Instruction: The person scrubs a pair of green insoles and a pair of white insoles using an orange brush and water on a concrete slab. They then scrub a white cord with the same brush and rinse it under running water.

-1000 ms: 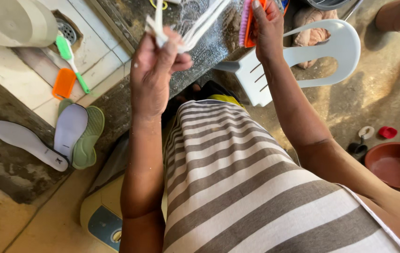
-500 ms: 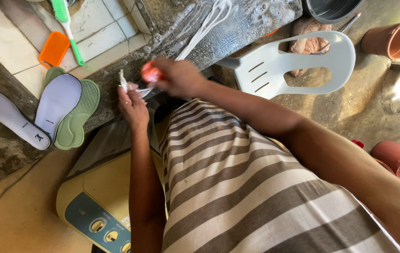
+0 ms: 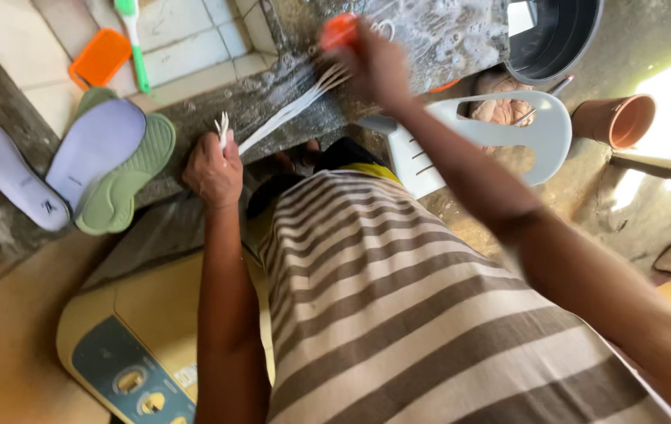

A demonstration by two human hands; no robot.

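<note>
We see a bundle of white shoelaces [image 3: 292, 114] stretched taut across the wet, soapy grey concrete desk [image 3: 429, 39], running from the lower left up toward the right. The left hand [image 3: 213, 169] pinches one end of the laces at the desk's near edge, its fingers clenched around them so the tips stick out above the fist. The right hand [image 3: 374, 67] presses down at the far end of the laces, its fingers closed on an orange-red scrubbing brush [image 3: 339, 31] that rests on the foamy surface.

Just left of the left hand, three insoles lie overlapping on the desk: a pale green insole [image 3: 127, 184] partly under a lilac insole [image 3: 92, 149], with another lilac insole [image 3: 1, 173] further left. Behind them, on the white tiles [image 3: 186, 47], we find an orange plastic scraper [image 3: 100, 56] beside a green-and-white brush handle [image 3: 133, 35].

To the right stands a white plastic chair [image 3: 524, 133], a black tub [image 3: 555, 35] behind it and a terracotta pot [image 3: 614, 118] just beside it. Below the left forearm sits a cream-coloured washing machine [image 3: 131, 345] with a blue control panel.
</note>
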